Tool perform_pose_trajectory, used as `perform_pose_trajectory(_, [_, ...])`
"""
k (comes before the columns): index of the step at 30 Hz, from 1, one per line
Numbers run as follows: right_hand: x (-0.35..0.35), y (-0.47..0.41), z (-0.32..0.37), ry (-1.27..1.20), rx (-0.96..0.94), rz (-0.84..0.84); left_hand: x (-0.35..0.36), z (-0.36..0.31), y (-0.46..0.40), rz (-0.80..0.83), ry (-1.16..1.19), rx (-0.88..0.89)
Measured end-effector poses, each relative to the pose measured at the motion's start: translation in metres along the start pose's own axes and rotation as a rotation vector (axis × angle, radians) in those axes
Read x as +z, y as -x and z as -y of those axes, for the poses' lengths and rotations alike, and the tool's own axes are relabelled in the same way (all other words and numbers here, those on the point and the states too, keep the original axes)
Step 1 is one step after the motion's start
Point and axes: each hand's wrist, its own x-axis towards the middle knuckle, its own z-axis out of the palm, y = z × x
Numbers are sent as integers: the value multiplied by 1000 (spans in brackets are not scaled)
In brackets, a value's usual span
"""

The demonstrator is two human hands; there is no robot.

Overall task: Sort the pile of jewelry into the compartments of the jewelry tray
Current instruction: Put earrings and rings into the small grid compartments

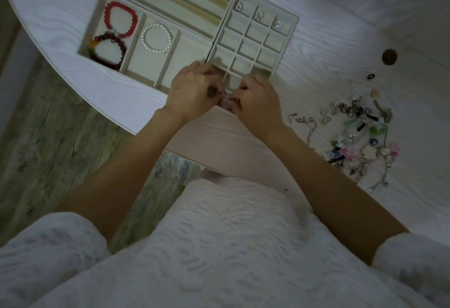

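Both hands, the left hand (192, 90) and the right hand (255, 103), pinch a small pale jewelry piece (225, 101) between their fingers, just at the near edge of the jewelry tray (289, 40). It looks light, tiny and easily dropped, so a fingertip pinch on its body seems best. The remaining pile (360, 132) lies on the table (341, 27), well right of the tray.

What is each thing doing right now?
Left hand: pinching a small pale jewelry piece.
Right hand: pinching the same piece.
Beige gridded jewelry tray: mostly unfilled.
Red bead bracelet: sorted, in a compartment.
White pearl bracelet: sorted, alone in a compartment.
Tangled jewelry pile: unsorted on the table.
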Motion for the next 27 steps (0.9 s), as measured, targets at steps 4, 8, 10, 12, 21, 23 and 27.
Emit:
perform_pose_trajectory(4, [8,-10,8,100,69,84,3,-3,4,-25,-5,2])
perform_pose_trajectory(8, [6,-16,9,51,105,119,5,-3,4,-57,2,18])
perform_pose_trajectory(10, [6,-17,8,33,117,118,7,-3,5,-74,7,1])
perform_pose_trajectory(12, [8,-16,8,32,109,111,10,-5,6,-94,30,-35])
perform_pose_trajectory(21, [-7,5,3,-207,22,-9,8,-28,25,-252,81,-109])
perform_pose_trajectory(23, [-19,24,-8,-204,-10,-63,7,-47,31,-310,176,-66])
perform_pose_trajectory(27, [-41,87,-51,-133,98,-119,15,-95,29,-278,346,103])
